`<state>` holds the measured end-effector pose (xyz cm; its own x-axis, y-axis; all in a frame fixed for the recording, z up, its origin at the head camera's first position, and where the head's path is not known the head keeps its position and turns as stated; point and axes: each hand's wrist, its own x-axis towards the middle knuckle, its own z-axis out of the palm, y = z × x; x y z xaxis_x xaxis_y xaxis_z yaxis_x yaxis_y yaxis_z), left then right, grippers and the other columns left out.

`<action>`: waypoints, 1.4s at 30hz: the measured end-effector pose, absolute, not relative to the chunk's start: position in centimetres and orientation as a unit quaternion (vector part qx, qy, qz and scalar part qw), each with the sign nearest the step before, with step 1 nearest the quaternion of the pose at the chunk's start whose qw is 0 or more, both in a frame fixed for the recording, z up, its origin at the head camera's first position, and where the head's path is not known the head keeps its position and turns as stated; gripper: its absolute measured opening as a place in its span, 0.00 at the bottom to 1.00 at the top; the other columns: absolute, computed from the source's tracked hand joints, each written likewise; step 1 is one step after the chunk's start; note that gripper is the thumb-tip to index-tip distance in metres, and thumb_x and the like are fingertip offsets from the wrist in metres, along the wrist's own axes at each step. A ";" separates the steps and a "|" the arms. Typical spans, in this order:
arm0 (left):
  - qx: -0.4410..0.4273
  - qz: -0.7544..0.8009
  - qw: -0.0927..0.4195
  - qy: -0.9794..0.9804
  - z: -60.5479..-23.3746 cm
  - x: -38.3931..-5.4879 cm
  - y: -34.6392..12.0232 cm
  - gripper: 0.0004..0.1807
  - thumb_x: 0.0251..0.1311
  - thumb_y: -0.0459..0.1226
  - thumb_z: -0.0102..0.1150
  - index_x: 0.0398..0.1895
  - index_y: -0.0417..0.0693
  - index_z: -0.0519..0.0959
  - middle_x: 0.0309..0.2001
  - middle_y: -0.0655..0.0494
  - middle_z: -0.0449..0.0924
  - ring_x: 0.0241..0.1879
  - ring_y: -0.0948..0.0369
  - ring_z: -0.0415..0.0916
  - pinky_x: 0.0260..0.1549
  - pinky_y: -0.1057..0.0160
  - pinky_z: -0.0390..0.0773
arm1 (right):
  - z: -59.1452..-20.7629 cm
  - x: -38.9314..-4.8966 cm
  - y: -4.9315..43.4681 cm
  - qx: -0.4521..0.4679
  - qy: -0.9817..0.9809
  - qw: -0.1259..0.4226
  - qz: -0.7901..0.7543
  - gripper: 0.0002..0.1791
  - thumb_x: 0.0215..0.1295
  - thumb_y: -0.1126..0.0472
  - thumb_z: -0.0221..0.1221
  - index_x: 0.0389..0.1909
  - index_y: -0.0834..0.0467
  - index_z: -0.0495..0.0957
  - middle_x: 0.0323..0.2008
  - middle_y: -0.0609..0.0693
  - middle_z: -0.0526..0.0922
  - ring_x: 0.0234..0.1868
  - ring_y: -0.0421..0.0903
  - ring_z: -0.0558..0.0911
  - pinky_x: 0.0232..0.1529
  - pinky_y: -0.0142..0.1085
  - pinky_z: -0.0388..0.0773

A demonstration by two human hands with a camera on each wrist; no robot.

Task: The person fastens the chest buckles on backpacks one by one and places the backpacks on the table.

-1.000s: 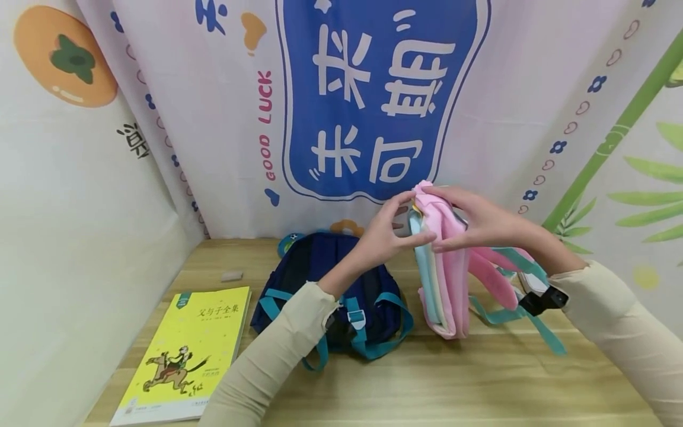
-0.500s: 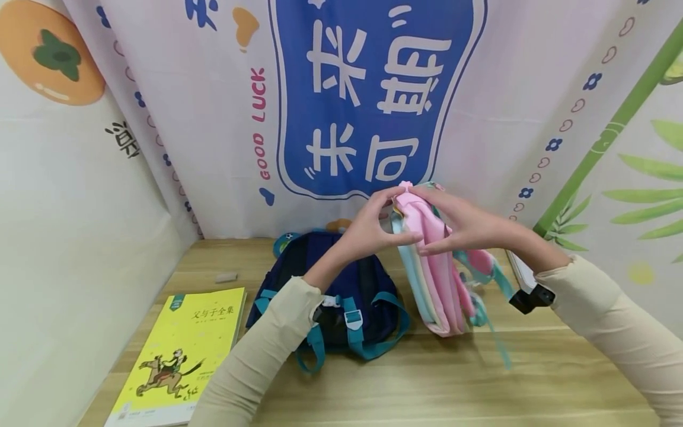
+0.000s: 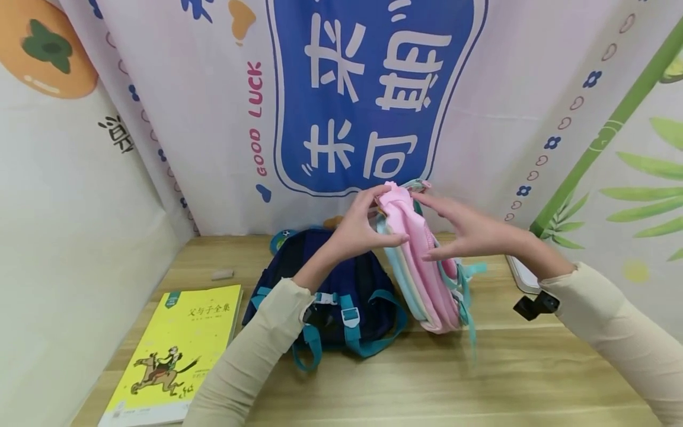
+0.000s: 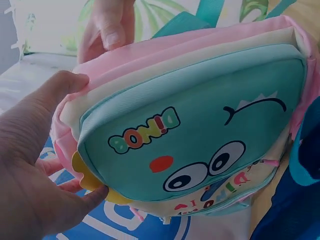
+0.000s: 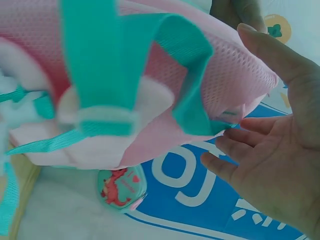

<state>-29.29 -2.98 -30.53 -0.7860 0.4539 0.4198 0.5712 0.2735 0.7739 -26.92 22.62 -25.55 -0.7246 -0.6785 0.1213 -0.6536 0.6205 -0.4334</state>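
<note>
A pink and teal cartoon backpack (image 3: 421, 267) stands tilted to the left on the table, leaning toward a navy backpack (image 3: 325, 284). My left hand (image 3: 360, 228) grips its upper end, thumb on one side and fingers on the other; the left wrist view shows the teal front pocket (image 4: 200, 120) with printed eyes. On the strap side, my right hand (image 3: 475, 228) is spread, its thumb apart from the bag. In the right wrist view its straight fingers (image 5: 240, 142) lie at the bag's edge, near a teal strap (image 5: 195, 75). A small teal tag (image 5: 121, 187) hangs beside it.
A yellow book (image 3: 176, 350) lies at the table's left, with a small grey block (image 3: 222, 274) behind it. A white flat object (image 3: 523, 276) lies at the right, partly behind the right forearm. A printed curtain (image 3: 469, 118) hangs along the back.
The pink backpack has shifted left and tilted more toward the navy backpack. Its straps have swung in behind it. My right hand has loosened, its thumb coming off the bag.
</note>
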 end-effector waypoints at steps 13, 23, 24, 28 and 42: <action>-0.295 -0.532 0.050 -0.792 -31.5 -29.4 -4.5 0.52 0.51 0.41 0.77 0.78 0.49 0.58 0.71 0.47 0.60 0.66 0.51 0.65 0.68 0.49 0.71 | -29.8 -25.9 24.5 -0.354 0.897 0.085 -0.251 0.61 0.54 0.44 0.76 0.81 0.60 0.50 0.79 0.64 0.56 0.77 0.67 0.59 0.70 0.66 0.60; -0.291 -0.546 0.040 -0.784 -31.9 -29.3 -5.7 0.51 0.52 0.40 0.75 0.78 0.48 0.57 0.75 0.46 0.54 0.68 0.50 0.63 0.70 0.46 0.69 | -32.6 -25.4 25.8 -0.368 0.882 0.096 -0.277 0.62 0.50 0.45 0.78 0.81 0.57 0.52 0.78 0.62 0.59 0.76 0.67 0.61 0.68 0.67 0.63; -0.291 -0.548 0.039 -0.783 -32.0 -29.3 -5.8 0.51 0.52 0.40 0.75 0.78 0.48 0.57 0.75 0.46 0.54 0.68 0.49 0.63 0.69 0.46 0.69 | -33.0 -25.4 26.0 -0.367 0.883 0.095 -0.276 0.62 0.50 0.46 0.78 0.81 0.57 0.52 0.78 0.62 0.59 0.76 0.67 0.62 0.68 0.67 0.63; -0.289 -0.556 0.033 -0.779 -32.3 -29.2 -6.0 0.50 0.52 0.38 0.75 0.78 0.47 0.57 0.75 0.46 0.53 0.68 0.49 0.63 0.69 0.46 0.70 | -34.5 -25.3 26.8 -0.361 0.886 0.093 -0.274 0.61 0.50 0.46 0.78 0.80 0.58 0.54 0.76 0.60 0.63 0.73 0.64 0.66 0.67 0.65 0.67; -0.293 -0.545 0.015 -0.785 -33.1 -28.8 -5.8 0.51 0.53 0.38 0.75 0.78 0.47 0.58 0.73 0.47 0.57 0.63 0.49 0.67 0.64 0.47 0.74 | -38.3 -24.8 28.9 -0.323 0.892 0.115 -0.294 0.60 0.48 0.47 0.79 0.79 0.56 0.56 0.74 0.58 0.67 0.72 0.60 0.68 0.68 0.60 0.67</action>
<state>-28.83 -5.81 -33.13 -0.8278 0.4442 0.3426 0.4763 0.2341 0.8475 -24.80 28.90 -38.26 -0.7652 -0.6436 -0.0162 -0.5079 0.6188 -0.5993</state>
